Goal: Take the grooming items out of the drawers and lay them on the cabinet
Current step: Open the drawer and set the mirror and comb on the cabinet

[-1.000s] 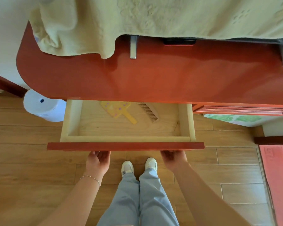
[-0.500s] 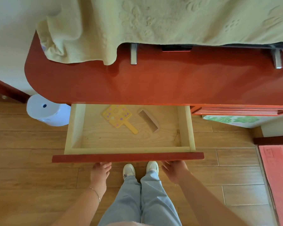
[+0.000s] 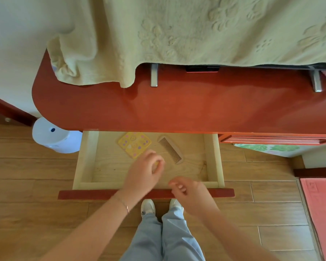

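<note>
We look straight down at an open wooden drawer (image 3: 87,159) pulled out from under a glossy red desk (image 3: 177,108). Inside the drawer, toward its back, lie two grooming items side by side, near each other but not touching. On the left is a flat yellow hand mirror (image 3: 134,143) with small pastel shapes on it, set like a diamond. On the right is a brown comb (image 3: 170,149), lying at a slant with its teeth facing left.

The left hand (image 3: 142,173) reaches into the drawer, fingers curled loosely together over the mirror's handle (the handle is mostly hidden under it, so we cannot tell whether the fingers actually grip it). A thin bracelet (image 3: 123,203) circles that wrist. The right hand (image 3: 188,192) hovers above the drawer's red front edge, fingers bent and partly closed on nothing, well short of the comb.

A pale green towel (image 3: 177,34) with raised patterns drapes over the back of the desk. A white cylindrical bin (image 3: 53,136) stands on the wooden floor (image 3: 26,185) to the left of the drawer. Below the drawer we see light blue trousers (image 3: 158,238) and white shoes (image 3: 148,207).
</note>
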Motion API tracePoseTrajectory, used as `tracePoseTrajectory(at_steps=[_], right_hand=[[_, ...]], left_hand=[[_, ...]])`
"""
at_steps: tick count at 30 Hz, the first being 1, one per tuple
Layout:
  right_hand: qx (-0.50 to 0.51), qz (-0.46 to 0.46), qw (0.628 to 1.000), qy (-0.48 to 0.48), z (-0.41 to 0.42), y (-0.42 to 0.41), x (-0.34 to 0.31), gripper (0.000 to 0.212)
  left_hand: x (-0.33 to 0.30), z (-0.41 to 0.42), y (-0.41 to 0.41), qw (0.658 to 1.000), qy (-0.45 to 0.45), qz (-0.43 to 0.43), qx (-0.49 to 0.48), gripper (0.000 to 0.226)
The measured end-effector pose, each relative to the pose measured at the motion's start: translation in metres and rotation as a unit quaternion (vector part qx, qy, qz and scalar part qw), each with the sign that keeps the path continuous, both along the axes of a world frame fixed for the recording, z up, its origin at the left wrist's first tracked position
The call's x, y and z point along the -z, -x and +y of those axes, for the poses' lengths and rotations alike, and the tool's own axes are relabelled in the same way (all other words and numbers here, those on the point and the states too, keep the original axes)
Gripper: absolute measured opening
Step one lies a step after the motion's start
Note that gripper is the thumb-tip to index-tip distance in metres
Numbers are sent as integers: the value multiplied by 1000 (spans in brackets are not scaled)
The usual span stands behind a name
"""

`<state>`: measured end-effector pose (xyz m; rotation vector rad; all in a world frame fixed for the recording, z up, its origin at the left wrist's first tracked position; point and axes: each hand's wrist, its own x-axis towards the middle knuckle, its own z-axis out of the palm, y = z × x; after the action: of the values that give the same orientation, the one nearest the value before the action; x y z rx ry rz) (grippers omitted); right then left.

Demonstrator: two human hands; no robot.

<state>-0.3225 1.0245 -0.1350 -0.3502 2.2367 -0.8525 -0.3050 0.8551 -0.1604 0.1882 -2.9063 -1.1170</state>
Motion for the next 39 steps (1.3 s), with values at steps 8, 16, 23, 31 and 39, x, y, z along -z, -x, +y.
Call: tracePoseTrajectory(at_steps=[8, 16, 23, 31, 39], right_hand=[[40, 39, 992, -117, -22, 69, 43, 28], [37, 52, 975, -210, -31, 94, 81, 55], [-5, 74, 966, -246, -39, 94, 89, 58], [46, 20, 974, -220, -41, 96, 89, 54], [97, -21, 985, -145, -37, 93, 81, 22]], left_hand=[[61, -27, 42, 960, 108, -256, -37, 26], [73, -16, 38, 946, 122, -300, -26, 29], [75, -16, 31, 926, 140, -345, -57, 15], [82, -23, 28, 907, 149, -382, -100, 52], [65, -30, 25, 895, 46, -386, -217, 51]])
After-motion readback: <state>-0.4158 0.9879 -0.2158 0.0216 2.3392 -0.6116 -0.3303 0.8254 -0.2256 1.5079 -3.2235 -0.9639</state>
